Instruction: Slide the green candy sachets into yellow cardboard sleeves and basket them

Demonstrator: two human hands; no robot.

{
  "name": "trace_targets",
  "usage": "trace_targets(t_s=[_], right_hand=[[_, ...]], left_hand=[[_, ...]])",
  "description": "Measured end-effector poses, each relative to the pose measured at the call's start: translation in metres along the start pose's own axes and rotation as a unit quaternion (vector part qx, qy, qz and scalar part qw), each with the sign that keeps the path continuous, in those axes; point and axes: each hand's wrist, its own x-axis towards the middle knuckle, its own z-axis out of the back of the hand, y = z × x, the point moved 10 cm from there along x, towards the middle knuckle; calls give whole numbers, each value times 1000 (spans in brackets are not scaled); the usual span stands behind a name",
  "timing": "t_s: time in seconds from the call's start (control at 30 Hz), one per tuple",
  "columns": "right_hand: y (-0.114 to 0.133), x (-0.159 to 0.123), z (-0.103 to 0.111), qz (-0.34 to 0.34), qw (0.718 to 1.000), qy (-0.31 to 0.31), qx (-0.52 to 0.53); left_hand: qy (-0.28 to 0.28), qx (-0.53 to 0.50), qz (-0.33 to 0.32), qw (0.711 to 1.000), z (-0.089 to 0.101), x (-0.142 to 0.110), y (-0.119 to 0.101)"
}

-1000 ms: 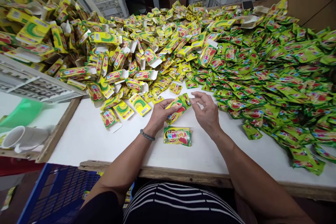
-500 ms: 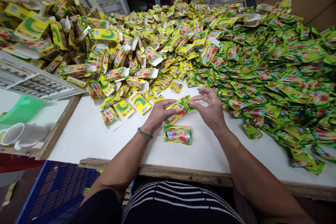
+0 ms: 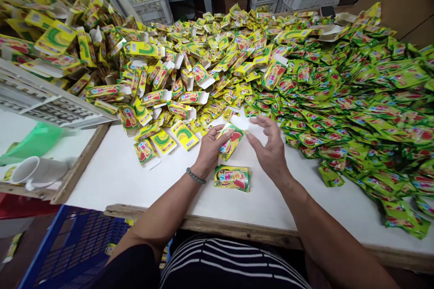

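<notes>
My left hand (image 3: 210,146) is closed on a small yellow-green candy box (image 3: 232,142), tilted above the table. The box's white end flap (image 3: 239,122) sticks up, unfolded, towards the right. Close by that open end is my right hand (image 3: 269,146), its thumb and fingers apart and nothing visible in them. I cannot tell whether the right thumb touches the box edge. Flat on the white table (image 3: 271,207), just below the held box, lies another printed Twins pack (image 3: 232,178). A few candy boxes (image 3: 185,135) lie left of my left hand.
A heap of open-ended boxes (image 3: 162,72) spreads from a white crate (image 3: 50,99) at the left. Green sachets (image 3: 346,95) pile up on the right. A white mug (image 3: 39,171) stands at far left, and a blue basket (image 3: 71,244) sits below the wooden table edge.
The green sachet that stuck out of the held box is out of sight now. The box has turned more upright, showing its white flap. My right hand has come away slightly.
</notes>
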Motion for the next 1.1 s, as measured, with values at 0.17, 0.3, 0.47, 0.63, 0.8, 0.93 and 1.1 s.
trace_targets(t_s=[0.17, 0.3, 0.47, 0.63, 0.8, 0.93, 1.1], right_hand=[[-13, -2, -20, -38, 996, 66, 49], [-13, -3, -22, -24, 995, 92, 24], [-22, -1, -23, -51, 991, 115, 42], [-23, 0, -23, -49, 991, 111, 57], [-22, -1, -28, -58, 987, 132, 70], [-13, -4, -30, -26, 991, 131, 25], [-4, -9, -33, -15, 988, 145, 43]], left_hand=[[45, 84, -67, 993, -9, -6, -13], [108, 183, -62, 975, -20, -13, -11], [127, 220, -75, 964, -21, -12, -14], [106, 183, -65, 975, -15, -7, -11], [92, 146, -74, 982, -10, -5, -16], [98, 157, -76, 980, -11, -7, -16], [51, 136, -86, 986, -4, -7, -18]])
